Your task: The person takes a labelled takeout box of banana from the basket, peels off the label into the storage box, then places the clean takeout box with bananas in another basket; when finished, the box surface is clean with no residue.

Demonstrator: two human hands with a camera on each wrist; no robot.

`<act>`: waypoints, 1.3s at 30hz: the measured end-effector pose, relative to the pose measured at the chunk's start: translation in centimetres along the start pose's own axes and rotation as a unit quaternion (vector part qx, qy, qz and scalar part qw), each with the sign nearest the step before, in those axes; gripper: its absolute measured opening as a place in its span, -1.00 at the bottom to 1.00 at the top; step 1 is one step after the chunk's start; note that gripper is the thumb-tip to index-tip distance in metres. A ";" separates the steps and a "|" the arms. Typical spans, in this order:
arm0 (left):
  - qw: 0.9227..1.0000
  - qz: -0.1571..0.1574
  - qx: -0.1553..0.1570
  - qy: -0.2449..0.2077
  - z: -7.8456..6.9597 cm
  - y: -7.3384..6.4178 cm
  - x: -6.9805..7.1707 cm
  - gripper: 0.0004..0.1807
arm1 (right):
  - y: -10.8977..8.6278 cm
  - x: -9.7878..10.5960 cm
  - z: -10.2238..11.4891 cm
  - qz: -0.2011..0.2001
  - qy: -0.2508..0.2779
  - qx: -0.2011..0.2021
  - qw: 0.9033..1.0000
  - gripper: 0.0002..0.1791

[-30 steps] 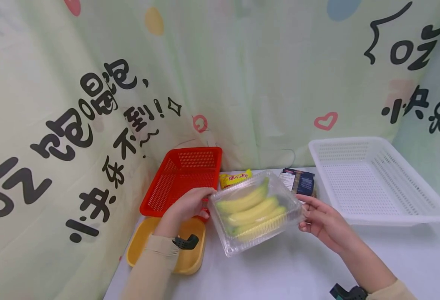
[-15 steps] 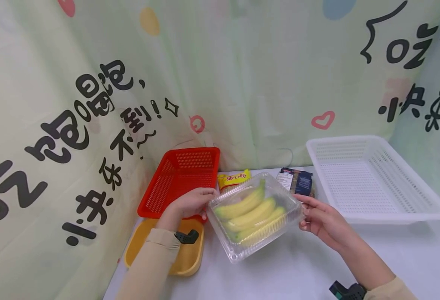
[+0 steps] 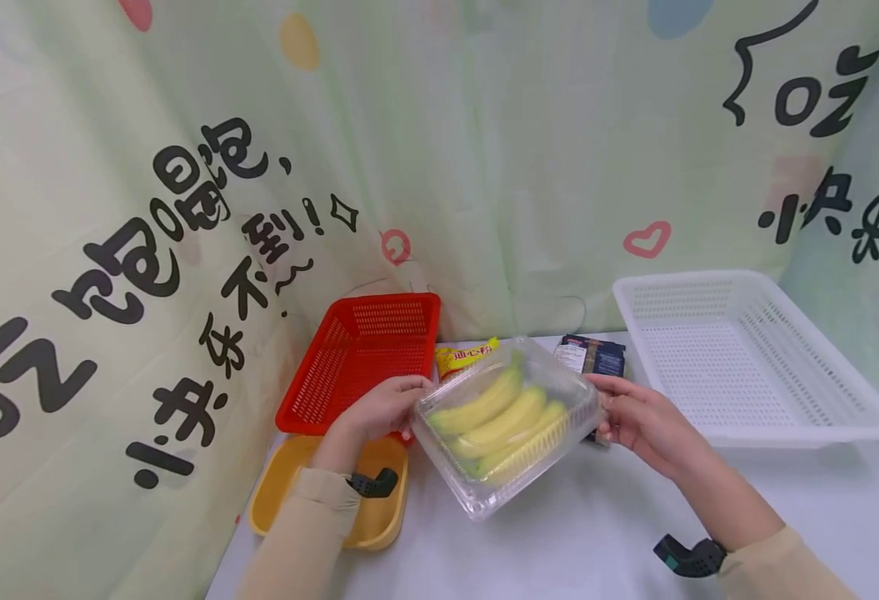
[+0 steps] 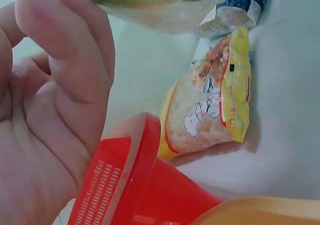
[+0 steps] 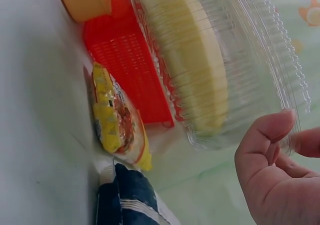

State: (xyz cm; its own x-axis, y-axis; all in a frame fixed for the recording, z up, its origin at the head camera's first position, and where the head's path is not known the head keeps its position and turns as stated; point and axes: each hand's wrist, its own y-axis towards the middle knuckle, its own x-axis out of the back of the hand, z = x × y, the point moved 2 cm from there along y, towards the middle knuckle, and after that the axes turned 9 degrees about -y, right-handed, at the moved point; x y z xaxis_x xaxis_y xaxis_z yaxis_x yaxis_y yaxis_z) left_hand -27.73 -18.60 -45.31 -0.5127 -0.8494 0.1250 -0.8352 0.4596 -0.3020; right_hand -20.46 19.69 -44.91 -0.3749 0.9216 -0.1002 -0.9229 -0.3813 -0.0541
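A clear plastic clamshell box (image 3: 439, 454) with several yellow bananas (image 3: 502, 421) inside is held tilted above the table. My left hand (image 3: 388, 408) grips its left edge, close over the red basket's near side; in the left wrist view that hand's (image 4: 65, 70) fingers curl by the box's underside. At the opposite edge my right hand (image 3: 645, 425) holds the box. The right wrist view shows that hand's (image 5: 280, 170) thumb and fingers pinching the rim. The box's lid looks shut.
A red basket (image 3: 360, 367) and a yellow tub (image 3: 379, 517) stand at the left. A white basket (image 3: 716, 375) is at the right. Behind the box lie a yellow pasta packet (image 3: 461, 357) and a dark blue packet (image 3: 604, 360). A printed curtain (image 3: 514, 167) hangs behind.
The box has turned a little, its right end rising with my right hand. My left hand has hardly moved. Both hands keep hold of the box throughout.
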 end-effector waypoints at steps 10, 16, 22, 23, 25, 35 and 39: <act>0.999 -0.043 -0.013 -0.015 0.4 -1.1 -0.6 -0.59 | 1.7 0.5 1.0 -0.032 -0.044 -0.033 0.998 -0.52; 0.997 -0.056 -0.023 -0.038 0.5 -1.7 -0.9 -0.53 | 3.2 0.4 1.8 -0.043 -0.077 -0.033 0.996 -0.54; 0.996 -0.069 -0.032 -0.051 0.8 -2.2 -0.7 -0.52 | 4.8 0.0 2.4 -0.038 -0.068 -0.026 0.997 -0.55; 0.996 -0.070 -0.034 -0.052 0.8 -2.3 -0.7 -0.52 | 5.1 0.0 2.4 -0.041 -0.069 -0.028 0.996 -0.55; 0.995 -0.068 -0.040 -0.054 0.9 -2.5 -0.7 -0.52 | 5.6 -0.2 2.6 -0.049 -0.071 -0.035 0.996 -0.56; 0.989 -0.070 -0.077 -0.101 1.5 -3.2 -0.7 -0.57 | 6.9 -1.1 2.6 -0.063 -0.046 -0.059 0.995 -0.47; 0.984 -0.096 -0.089 -0.124 1.7 -3.3 -0.4 -0.62 | 6.7 -1.9 2.1 -0.042 -0.029 -0.056 0.997 -0.38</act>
State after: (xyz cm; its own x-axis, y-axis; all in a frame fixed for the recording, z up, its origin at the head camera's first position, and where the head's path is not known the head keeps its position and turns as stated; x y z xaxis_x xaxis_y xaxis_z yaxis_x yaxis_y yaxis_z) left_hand -24.43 -20.19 -46.00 -0.2966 -0.9518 -0.0785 -0.9446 0.3045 -0.1224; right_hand -26.15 15.57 -42.97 -0.3045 0.9519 -0.0338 -0.9366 -0.3057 -0.1713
